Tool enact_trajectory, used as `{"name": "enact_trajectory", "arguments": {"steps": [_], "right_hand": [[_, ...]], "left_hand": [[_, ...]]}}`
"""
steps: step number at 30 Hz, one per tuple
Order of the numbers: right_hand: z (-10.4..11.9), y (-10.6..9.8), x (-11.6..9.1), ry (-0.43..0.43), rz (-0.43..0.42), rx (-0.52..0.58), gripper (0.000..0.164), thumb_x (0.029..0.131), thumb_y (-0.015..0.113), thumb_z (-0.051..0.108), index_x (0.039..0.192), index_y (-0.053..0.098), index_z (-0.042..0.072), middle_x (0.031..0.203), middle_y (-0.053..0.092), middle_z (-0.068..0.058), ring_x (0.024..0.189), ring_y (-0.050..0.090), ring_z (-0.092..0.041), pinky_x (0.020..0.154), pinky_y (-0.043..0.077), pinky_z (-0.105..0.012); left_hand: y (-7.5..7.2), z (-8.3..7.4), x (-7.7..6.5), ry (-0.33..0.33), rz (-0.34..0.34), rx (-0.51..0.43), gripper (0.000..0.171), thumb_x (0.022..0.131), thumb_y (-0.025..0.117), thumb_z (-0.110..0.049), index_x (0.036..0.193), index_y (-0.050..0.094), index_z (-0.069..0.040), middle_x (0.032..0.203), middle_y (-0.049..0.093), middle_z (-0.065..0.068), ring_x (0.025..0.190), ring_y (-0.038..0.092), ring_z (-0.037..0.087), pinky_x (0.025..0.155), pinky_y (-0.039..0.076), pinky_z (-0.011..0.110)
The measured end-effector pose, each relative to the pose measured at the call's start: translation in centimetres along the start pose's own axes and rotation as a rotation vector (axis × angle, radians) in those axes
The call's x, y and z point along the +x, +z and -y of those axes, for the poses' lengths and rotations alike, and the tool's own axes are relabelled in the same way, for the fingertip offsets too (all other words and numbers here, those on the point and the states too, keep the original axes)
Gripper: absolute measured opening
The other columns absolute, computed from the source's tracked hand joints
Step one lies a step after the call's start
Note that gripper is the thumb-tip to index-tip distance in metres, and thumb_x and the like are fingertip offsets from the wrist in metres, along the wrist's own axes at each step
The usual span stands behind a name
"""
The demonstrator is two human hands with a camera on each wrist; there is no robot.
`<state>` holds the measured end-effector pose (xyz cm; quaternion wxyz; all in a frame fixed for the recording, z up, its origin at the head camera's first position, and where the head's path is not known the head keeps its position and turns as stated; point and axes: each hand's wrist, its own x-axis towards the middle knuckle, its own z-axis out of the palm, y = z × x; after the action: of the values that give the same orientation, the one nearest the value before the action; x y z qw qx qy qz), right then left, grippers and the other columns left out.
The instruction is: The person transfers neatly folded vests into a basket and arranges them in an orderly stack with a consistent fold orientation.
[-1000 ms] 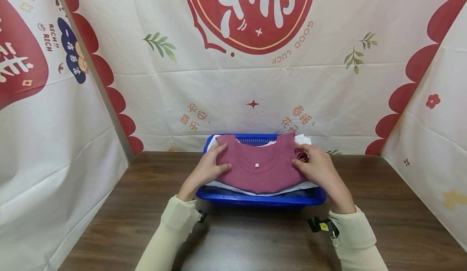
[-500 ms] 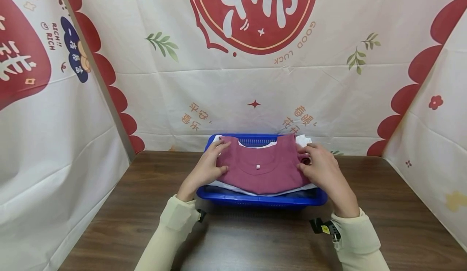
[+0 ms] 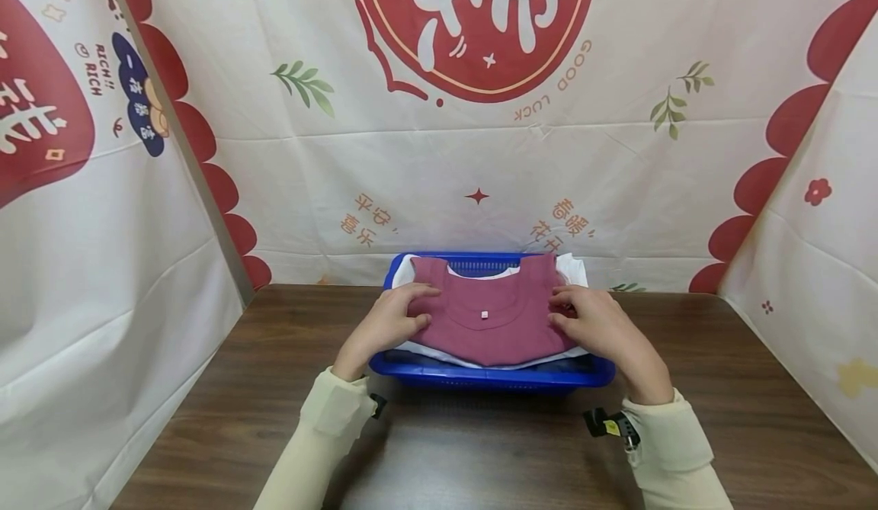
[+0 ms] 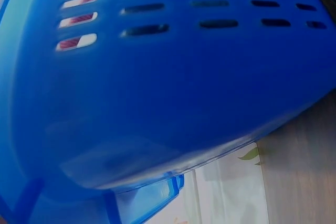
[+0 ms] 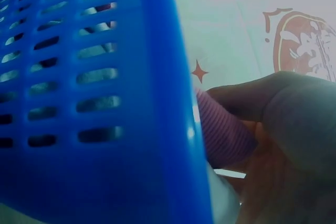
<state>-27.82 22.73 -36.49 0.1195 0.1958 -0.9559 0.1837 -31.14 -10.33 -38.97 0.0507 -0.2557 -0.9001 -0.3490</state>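
A folded dusty-pink shirt with a round neckline and a small white tag lies on top of white cloth in a blue plastic basket. My left hand rests at the shirt's left side, thumb and fingers spread apart on the fabric. On the opposite side, my right hand has its fingertips on the shirt's right edge, thumb apart from the fingers. The right wrist view shows this hand against ribbed pink fabric beside the basket rim. The slotted basket wall fills the left wrist view, without the hand.
The basket stands at the far side of a brown wooden table. Right behind it hangs a white printed cloth backdrop. More printed cloth closes off the left and right sides.
My right hand has shifted from the shirt's right shoulder slightly toward me, and the fabric bunched by its fingers lies flatter. My left fingers have slid a little down the shirt's left side.
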Motion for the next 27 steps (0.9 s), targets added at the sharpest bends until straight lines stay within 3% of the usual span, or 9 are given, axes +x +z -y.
{"name": "enact_trajectory", "arguments": {"steps": [11,14,17,20,24,27], "right_hand": [[-0.4,0.0,0.0,-0.009,0.012,0.014,0.027,0.088,0.066,0.019,0.107,0.071,0.0,0.113,0.068,-0.021,0.103,0.064,-0.038,0.088,0.049,-0.054],[-0.4,0.0,-0.1,-0.013,0.015,0.015,0.028,0.088,0.066,0.02,0.107,0.071,0.0,0.114,0.068,-0.022,0.104,0.064,-0.038,0.089,0.049,-0.055],[-0.4,0.0,-0.1,-0.009,0.021,0.021,0.029,0.089,0.065,0.02,0.108,0.071,0.0,0.115,0.067,-0.021,0.105,0.064,-0.038,0.09,0.048,-0.055],[-0.4,-0.1,-0.1,-0.011,0.03,0.027,0.029,0.089,0.065,0.02,0.109,0.07,0.0,0.116,0.067,-0.022,0.105,0.063,-0.038,0.09,0.048,-0.055],[-0.4,-0.2,-0.1,-0.013,0.036,0.038,0.028,0.089,0.065,0.019,0.109,0.07,0.0,0.115,0.067,-0.021,0.104,0.063,-0.037,0.089,0.049,-0.055],[-0.3,-0.2,-0.1,-0.015,0.041,0.04,0.028,0.089,0.066,0.019,0.11,0.07,0.0,0.115,0.067,-0.021,0.104,0.063,-0.037,0.09,0.049,-0.055]], "left_hand": [[-0.1,-0.5,0.0,-0.054,0.035,0.058,0.04,0.089,0.067,-0.018,0.128,0.062,-0.01,0.128,0.064,0.006,0.123,0.056,0.023,0.104,0.044,0.044],[-0.1,-0.9,-0.1,-0.036,0.039,0.082,0.04,0.089,0.067,-0.018,0.128,0.061,-0.008,0.128,0.064,0.007,0.132,0.049,0.027,0.109,0.038,0.046],[-0.1,-1.2,-0.2,-0.022,0.041,0.1,0.041,0.089,0.067,-0.019,0.128,0.061,-0.007,0.131,0.062,0.008,0.143,0.033,0.032,0.114,0.029,0.05],[-0.1,-1.2,-0.3,-0.036,0.033,0.109,0.04,0.09,0.066,-0.02,0.127,0.062,-0.008,0.131,0.062,0.008,0.146,0.024,0.035,0.116,0.022,0.054],[0.0,-1.0,-0.3,-0.066,0.006,0.111,0.035,0.09,0.065,-0.022,0.122,0.065,-0.006,0.124,0.066,0.009,0.142,0.029,0.041,0.117,0.013,0.057],[0.0,-0.8,-0.2,-0.084,-0.01,0.099,0.035,0.09,0.065,-0.024,0.12,0.067,-0.006,0.121,0.068,0.009,0.14,0.034,0.041,0.116,0.019,0.055]]}}
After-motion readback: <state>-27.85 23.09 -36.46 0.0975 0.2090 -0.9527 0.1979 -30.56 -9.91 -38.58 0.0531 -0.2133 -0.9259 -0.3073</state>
